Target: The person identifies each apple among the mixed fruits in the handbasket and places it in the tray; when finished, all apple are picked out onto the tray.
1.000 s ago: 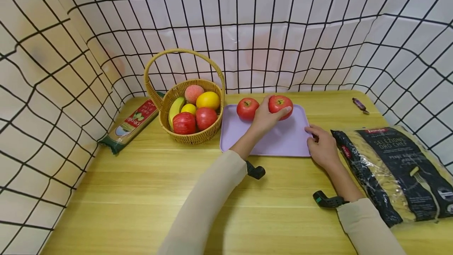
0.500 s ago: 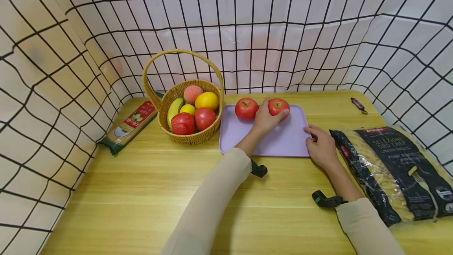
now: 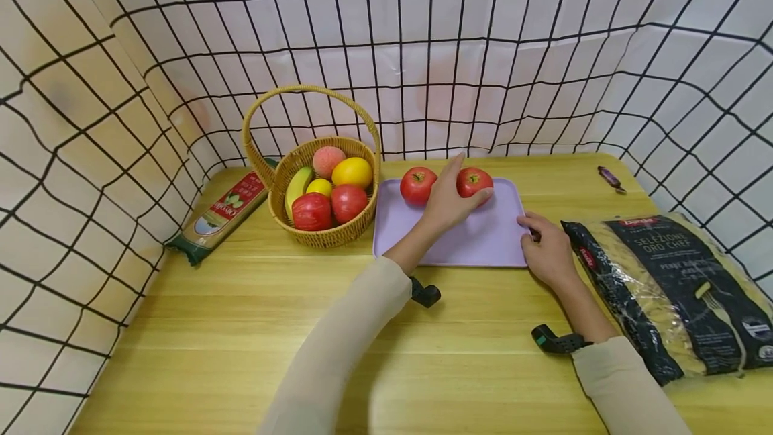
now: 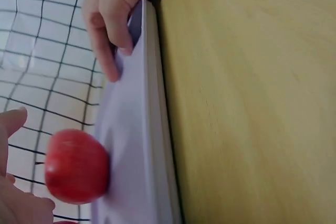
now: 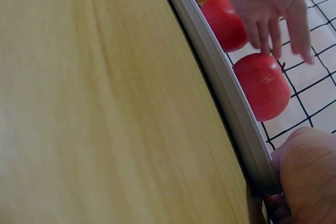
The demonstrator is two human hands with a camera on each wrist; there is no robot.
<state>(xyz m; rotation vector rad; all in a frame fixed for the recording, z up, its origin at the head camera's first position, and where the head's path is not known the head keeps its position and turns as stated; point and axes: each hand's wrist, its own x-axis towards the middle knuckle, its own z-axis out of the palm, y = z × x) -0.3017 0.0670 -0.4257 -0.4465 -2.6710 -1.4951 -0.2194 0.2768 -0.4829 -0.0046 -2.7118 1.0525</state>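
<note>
Two red tomatoes sit side by side on a lilac tray [image 3: 483,244]: the left tomato [image 3: 418,186] and the right tomato [image 3: 474,182]. My left hand [image 3: 448,201] is over the tray between them, fingers spread and loose. The right wrist view shows that hand's fingers [image 5: 275,35] apart from the right tomato [image 5: 262,86], which rests on the tray. At the tray's right edge, my right hand [image 3: 548,250] grips the rim between thumb and fingers. Some of its fingertips are hidden beneath the tray.
A wicker basket [image 3: 326,239] of several fruits stands left of the tray, its tall handle raised. Behind it lies a long red and green packet [image 3: 223,213]. A black pasta bag [image 3: 670,294] is close to my right arm, and a small purple wrapped sweet [image 3: 611,178] lies farther back.
My left hand has lowered the right tomato slightly onto the tray and let go of it, its fingers now spread. The right hand keeps hold of the rim.
</note>
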